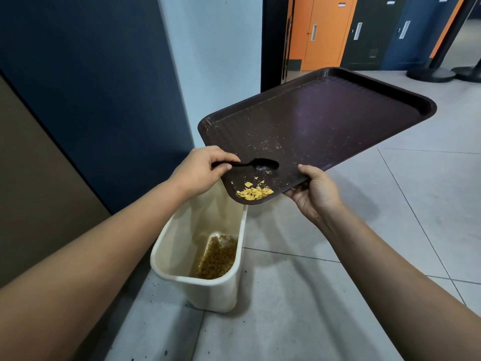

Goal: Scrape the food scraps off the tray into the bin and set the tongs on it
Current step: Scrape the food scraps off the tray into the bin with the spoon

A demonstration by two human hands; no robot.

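A dark brown tray (325,113) is held tilted, its near corner hanging over a cream bin (179,267) on the floor. My right hand (315,191) grips the tray's near edge from below, thumb on the rim. My left hand (200,170) pinches the handle of a black spoon-like utensil (263,164), whose bowl lies on the tray surface. A small heap of yellow scraps (255,192) sits at the tray's lowest corner, just above the bin mouth. Fine crumbs dot the tray's middle. Brown scraps (217,259) lie in the bin's bottom.
The bin stands against a dark blue wall panel (91,87). Grey floor tiles (364,256) spread to the right. Orange and dark locker doors (338,29) and black post bases (432,74) stand at the far right.
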